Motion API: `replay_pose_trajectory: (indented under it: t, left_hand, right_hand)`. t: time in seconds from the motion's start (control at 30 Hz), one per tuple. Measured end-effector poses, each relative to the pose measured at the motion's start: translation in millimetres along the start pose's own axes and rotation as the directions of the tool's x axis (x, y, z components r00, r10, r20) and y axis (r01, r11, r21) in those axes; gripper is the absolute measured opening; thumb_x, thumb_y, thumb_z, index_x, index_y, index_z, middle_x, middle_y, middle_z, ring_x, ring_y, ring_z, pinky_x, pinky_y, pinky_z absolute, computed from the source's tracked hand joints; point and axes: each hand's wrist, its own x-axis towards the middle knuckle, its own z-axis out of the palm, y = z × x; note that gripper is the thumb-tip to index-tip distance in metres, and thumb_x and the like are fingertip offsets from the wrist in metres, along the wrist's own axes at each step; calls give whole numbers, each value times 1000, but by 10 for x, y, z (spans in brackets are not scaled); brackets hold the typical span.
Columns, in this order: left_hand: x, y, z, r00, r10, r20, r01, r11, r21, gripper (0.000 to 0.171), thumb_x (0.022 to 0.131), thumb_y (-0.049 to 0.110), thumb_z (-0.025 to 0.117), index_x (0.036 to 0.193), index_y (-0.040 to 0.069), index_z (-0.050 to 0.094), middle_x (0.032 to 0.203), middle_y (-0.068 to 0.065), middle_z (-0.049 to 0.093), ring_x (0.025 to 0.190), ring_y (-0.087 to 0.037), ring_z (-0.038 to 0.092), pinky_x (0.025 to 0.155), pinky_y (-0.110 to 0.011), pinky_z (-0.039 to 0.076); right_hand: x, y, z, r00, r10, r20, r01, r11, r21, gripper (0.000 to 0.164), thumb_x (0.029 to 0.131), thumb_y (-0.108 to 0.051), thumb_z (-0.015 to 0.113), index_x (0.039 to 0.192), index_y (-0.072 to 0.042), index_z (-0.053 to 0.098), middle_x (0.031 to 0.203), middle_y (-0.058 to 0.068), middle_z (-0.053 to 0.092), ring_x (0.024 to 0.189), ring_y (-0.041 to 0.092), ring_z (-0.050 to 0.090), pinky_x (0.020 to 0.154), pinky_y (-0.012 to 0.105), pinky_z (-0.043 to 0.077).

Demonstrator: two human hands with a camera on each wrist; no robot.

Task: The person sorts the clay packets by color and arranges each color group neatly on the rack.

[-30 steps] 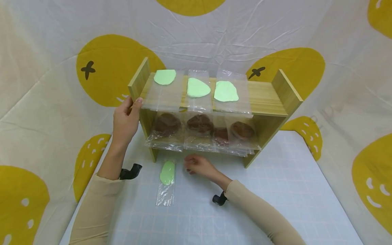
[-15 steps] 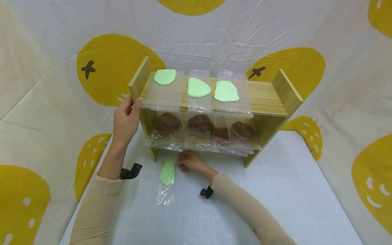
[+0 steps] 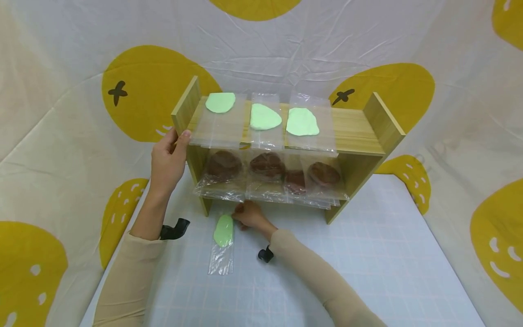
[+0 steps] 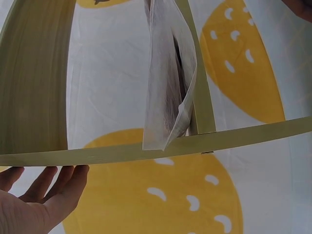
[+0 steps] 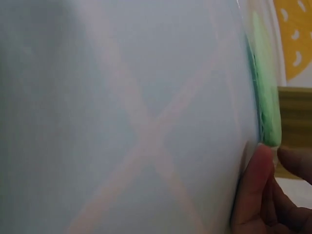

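My left hand (image 3: 168, 161) holds the front of the left side panel of a small wooden shelf (image 3: 355, 130), the thumb at its front edge. Its fingers (image 4: 72, 187) lie along the panel's outer side in the left wrist view. On the table, a flat pale green piece sits in a narrow clear plastic bag (image 3: 221, 262). My right hand (image 3: 252, 216) is at this bag's upper right corner. In the right wrist view, its thumb and a finger (image 5: 258, 165) pinch the bag's edge, right at the end of the green piece (image 5: 267, 92).
On the top shelf board are several clear bags with pale green pieces (image 3: 264, 117). Bags with dark brown round pieces (image 3: 224, 165) rest on the lower board, their plastic hanging over its front. A pale checked cloth (image 3: 392, 254) covers the table; a patterned curtain (image 3: 286, 50) stands behind.
My right hand has moved left across the table, under the lower board's front, to the bag's corner. The left hand, the shelf and the bags stay where they were.
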Motion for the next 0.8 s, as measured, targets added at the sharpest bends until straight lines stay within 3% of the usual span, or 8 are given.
replay_pose_trajectory:
  t: [0.23,0.33,0.5,0.8]
  left_hand:
    - [-8,-9,8,1000,6,0,-6,1000,-14,42,103,35,55,137,12,62,123,-9,65,94,-25,60,71,-27,45]
    - [-9,-7,9,1000,14,5,-14,1000,-18,42,103,35,55,137,12,62,123,-9,65,95,-25,61,72,-27,45]
    - [-7,-8,5,1000,12,9,-12,1000,-15,42,103,35,55,138,12,62,125,-8,65,101,-24,63,77,-26,48]
    - [-3,-1,7,1000,1,2,-1,1000,-13,42,103,36,55,136,12,63,122,-8,65,93,-23,60,73,-27,46]
  right_hand:
    - [18,11,60,997,-75,-26,67,974,-218,15,92,-17,70,97,-4,68,98,11,63,46,16,60,42,27,50]
    - [21,23,78,996,-90,-20,82,960,-267,12,94,-18,68,97,-6,68,97,10,64,45,15,58,41,26,48]
    - [0,21,63,995,-95,7,94,963,-253,9,95,-16,65,97,-7,67,92,7,64,46,15,58,42,27,49]
    - [-48,4,-28,988,-138,65,145,981,-128,11,96,-16,61,95,-6,66,73,5,60,55,16,58,54,30,52]
